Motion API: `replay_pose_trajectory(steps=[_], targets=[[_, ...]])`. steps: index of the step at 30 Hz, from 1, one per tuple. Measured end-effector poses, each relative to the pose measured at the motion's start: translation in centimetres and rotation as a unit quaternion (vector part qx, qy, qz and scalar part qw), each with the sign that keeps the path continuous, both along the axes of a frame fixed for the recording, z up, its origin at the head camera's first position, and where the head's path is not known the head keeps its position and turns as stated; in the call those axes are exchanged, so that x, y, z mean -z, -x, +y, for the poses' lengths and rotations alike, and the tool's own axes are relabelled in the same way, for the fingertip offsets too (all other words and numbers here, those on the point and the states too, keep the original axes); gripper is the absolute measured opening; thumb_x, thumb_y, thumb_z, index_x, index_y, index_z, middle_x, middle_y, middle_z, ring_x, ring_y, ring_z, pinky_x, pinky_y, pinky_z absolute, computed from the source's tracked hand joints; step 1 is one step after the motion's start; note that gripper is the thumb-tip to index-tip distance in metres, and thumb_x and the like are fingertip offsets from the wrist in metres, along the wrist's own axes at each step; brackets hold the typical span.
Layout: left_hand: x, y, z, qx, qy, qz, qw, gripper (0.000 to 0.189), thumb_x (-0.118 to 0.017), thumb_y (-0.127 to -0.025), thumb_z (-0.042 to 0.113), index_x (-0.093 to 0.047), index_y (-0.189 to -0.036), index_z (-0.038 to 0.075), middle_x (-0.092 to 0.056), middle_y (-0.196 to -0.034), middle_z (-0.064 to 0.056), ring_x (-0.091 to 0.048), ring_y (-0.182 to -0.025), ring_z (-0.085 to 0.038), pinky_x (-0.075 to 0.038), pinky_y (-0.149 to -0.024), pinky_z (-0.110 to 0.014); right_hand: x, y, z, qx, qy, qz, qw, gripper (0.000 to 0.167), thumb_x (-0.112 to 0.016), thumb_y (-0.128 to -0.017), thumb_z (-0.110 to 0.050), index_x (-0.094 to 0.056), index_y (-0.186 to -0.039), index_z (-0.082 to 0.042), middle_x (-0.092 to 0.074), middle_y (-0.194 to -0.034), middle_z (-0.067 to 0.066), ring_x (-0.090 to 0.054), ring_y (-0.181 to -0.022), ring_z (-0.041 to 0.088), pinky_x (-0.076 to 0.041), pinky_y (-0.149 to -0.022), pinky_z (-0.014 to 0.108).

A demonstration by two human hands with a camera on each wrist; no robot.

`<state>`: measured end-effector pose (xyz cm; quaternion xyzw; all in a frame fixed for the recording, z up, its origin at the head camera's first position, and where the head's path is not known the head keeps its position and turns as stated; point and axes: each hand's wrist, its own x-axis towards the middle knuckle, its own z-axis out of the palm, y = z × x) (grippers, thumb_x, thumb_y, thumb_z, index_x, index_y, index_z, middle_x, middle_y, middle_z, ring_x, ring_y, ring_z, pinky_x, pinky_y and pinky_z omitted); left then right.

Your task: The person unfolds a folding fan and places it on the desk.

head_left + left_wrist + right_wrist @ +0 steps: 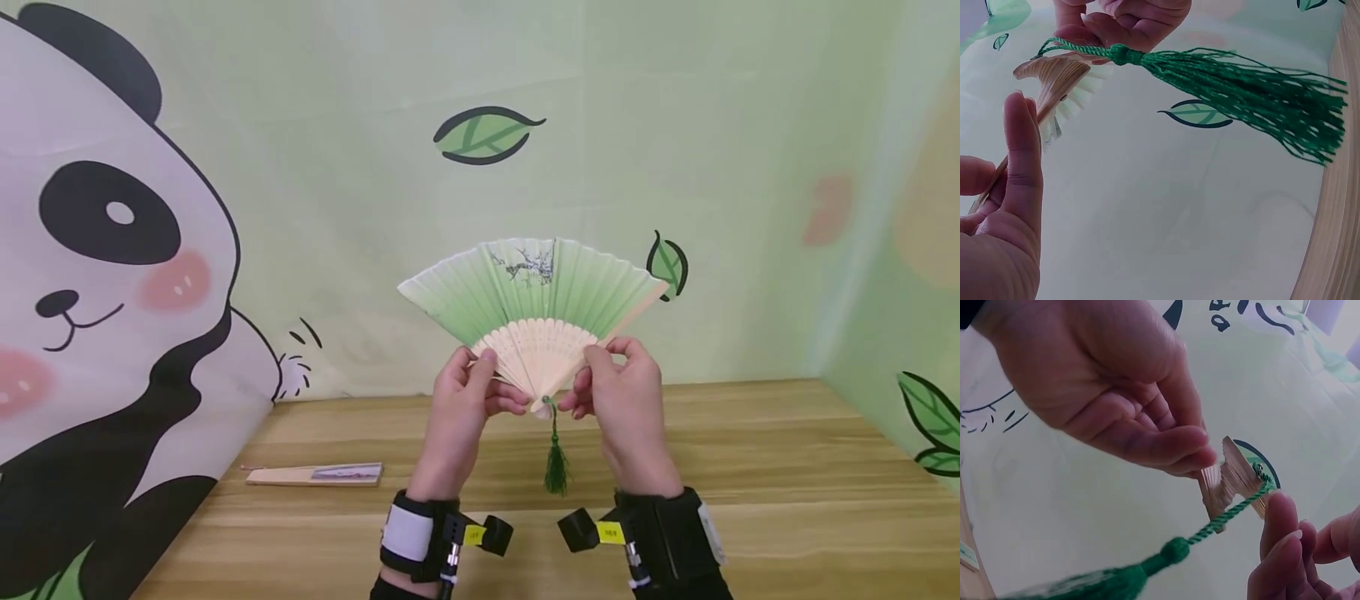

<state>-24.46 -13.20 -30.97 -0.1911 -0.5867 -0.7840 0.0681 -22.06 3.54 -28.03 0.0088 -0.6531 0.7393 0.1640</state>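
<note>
A green folding fan [540, 287] is spread wide, with pale wooden ribs and a dark branch pattern on its pleated leaf. At its left lower edge, my left hand [467, 392] pinches the ribs between thumb and fingers. Opposite, my right hand [622, 400] pinches the outer rib with the thumb on the near side. The ribs meet at the bottom, between the two hands. From there a dark green tassel [555, 467] hangs on a twisted cord; the left wrist view shows this tassel [1235, 87] large. The fan is held up above the table.
A second, folded fan [315, 475] with a printed strip lies on the wooden table [787, 492], left of my hands. Behind the table stands a pale green backdrop [337, 167] with a printed panda [112, 217] and leaves.
</note>
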Motion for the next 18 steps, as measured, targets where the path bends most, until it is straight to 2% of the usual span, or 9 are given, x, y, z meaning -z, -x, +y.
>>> replay_pose_trajectory(steps=[8,18], targets=[[0.26,-0.13,-0.11,-0.006,0.006,0.001,1.0,0.029,-0.041,-0.114,0.018,-0.05,-0.133,-0.002,-0.068,-0.088,-0.008,-0.07,-0.071,-0.013,-0.061,-0.069,-0.028,0.38,0.08,0.19,0.009,-0.017,0.004,0.9998,0.027,-0.048,-0.106,-0.009,-0.037,-0.129,-0.001,-0.062,-0.066,0.007,-0.067,-0.051,0.019,-0.056,-0.05,0.028],[0.28,-0.03,0.19,-0.011,0.001,-0.005,0.9999,0.022,-0.041,-0.113,0.018,-0.049,-0.122,-0.001,-0.068,-0.088,-0.01,-0.072,-0.072,-0.014,-0.062,-0.071,-0.03,0.04,0.07,0.63,0.012,0.014,0.003,0.9998,0.017,-0.047,-0.103,-0.007,-0.035,-0.116,-0.008,-0.061,-0.067,0.003,-0.066,-0.05,0.016,-0.054,-0.048,0.027]])
